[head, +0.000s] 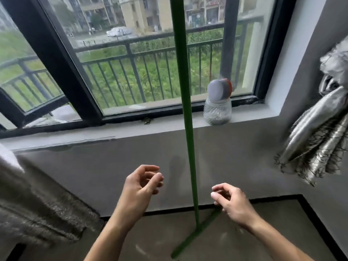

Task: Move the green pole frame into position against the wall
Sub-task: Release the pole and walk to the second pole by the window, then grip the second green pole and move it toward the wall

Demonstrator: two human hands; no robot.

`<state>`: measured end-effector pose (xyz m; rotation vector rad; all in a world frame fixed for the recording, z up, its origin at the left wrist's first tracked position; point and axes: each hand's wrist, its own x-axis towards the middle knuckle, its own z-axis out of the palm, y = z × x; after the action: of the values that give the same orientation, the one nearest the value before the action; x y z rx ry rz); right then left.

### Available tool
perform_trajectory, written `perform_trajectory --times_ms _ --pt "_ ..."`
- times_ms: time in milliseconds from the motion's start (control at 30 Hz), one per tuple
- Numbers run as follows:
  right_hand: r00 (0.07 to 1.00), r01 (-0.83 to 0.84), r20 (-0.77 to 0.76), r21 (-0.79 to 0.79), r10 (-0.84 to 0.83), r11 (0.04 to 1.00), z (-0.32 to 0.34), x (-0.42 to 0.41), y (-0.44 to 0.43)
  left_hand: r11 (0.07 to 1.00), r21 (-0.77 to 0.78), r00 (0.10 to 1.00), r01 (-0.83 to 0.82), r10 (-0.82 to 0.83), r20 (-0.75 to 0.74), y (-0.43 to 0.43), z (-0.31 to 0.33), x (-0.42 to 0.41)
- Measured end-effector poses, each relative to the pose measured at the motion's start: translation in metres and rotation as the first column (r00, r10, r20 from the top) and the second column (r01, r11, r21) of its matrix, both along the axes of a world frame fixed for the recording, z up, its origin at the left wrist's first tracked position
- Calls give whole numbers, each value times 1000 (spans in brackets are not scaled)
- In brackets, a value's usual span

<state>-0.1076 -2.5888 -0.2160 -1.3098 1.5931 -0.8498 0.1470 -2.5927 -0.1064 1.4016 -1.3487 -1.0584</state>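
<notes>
The green pole frame stood upright just in front of the window wall, foot bar on the floor. Left hand and right hand flanked it, loosely curled, holding nothing.

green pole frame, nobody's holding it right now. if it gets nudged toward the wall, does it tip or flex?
Likely tippy: the green pole frame is tall and thin on one narrow floor bar. Neither the left hand nor the right hand grips it. It looks straight, so probably stiff, and light for its height. A push down low should be safer.
</notes>
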Motion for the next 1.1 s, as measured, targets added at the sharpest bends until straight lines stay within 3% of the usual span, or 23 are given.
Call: perform_trajectory --times_ms 133,267,467,567,700,867,1100 --pt "990 13 -141 -58 -22 998 11 30 -60 978 -132 986 164 -165 8 -91 30 -4" --pt "977 88 -190 -77 -101 993 12 66 -106 881 -249 915 402 -397 72 -171 57 -18" --pt "904 396 -138 -81 -404 915 12 116 -157 543 -279 600 792 -777 192 -238 80 -38" --pt "872 446 -192 -65 -450 893 13 113 -156 422 -326 492 846 -854 171 -250 81 -52" --pt "813 551 -148 -119 -564 826 14 94 -150 305 -387 391 870 -906 165 -256 76 -88" --pt "727 657 -119 -165 -676 736 13 46 -147 260 -411 354 874 -919 171 -254 84 -153" --pt "683 677 -183 -203 -707 707 19 -27 -136 230 -400 306 887 -942 136 -243 96 -227"
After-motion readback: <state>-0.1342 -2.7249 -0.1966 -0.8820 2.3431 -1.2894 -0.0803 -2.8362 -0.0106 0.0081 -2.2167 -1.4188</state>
